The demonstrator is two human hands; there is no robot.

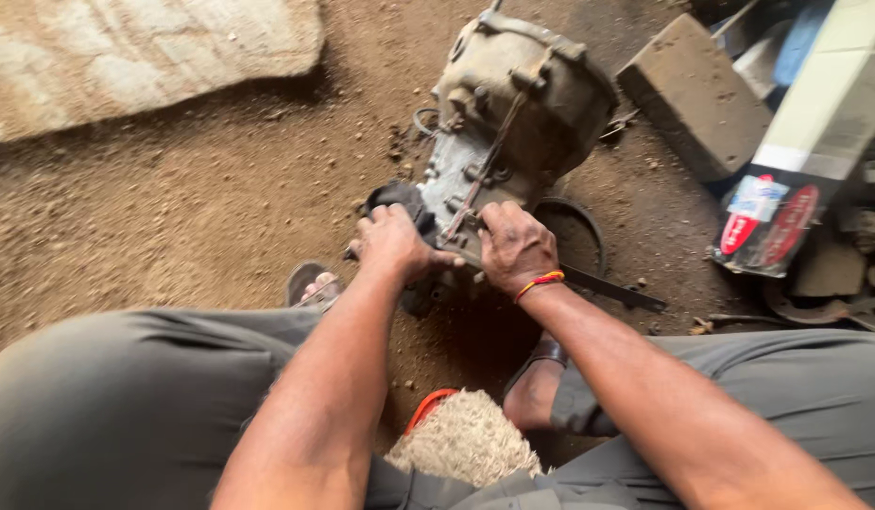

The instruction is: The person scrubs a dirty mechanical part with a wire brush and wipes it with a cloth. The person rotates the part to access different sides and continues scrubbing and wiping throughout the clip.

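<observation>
A grimy metal gearbox casing [513, 113] lies on a bare dirt floor [201, 208], brown, gritty and strewn with small pebbles; every place here is told from that casing. At its near end both hands meet; the left hand [395, 244] presses against a dark rubbery part [400, 198] fixed to the casing's near left corner, fingers curled round it, the grip clenched on that part; the right hand [516, 247], a red and yellow thread band [540, 280] at its wrist, lies knuckles up over a long flat dark metal bar [612, 286] that runs out from the casing's near end toward the right; its grip is closed about that bar, though the fingertips are hidden beneath the hand. A thin rod [480, 179] slants along the casing's near face down toward the hands. Just right of the casing a dark ring [589, 231] lies flat on the dirt; farther right sit a dusty block [697, 94] and a white panel with a red and blue label [768, 217]. Far to the casing's left, a pale stone slab [126, 57] edges the dirt. Nearer than the casing, grey trousered knees [126, 397] spread wide; a sandalled foot [310, 283] shows beside the left hand; a woolly cream mat [466, 439] lies between the legs.
</observation>
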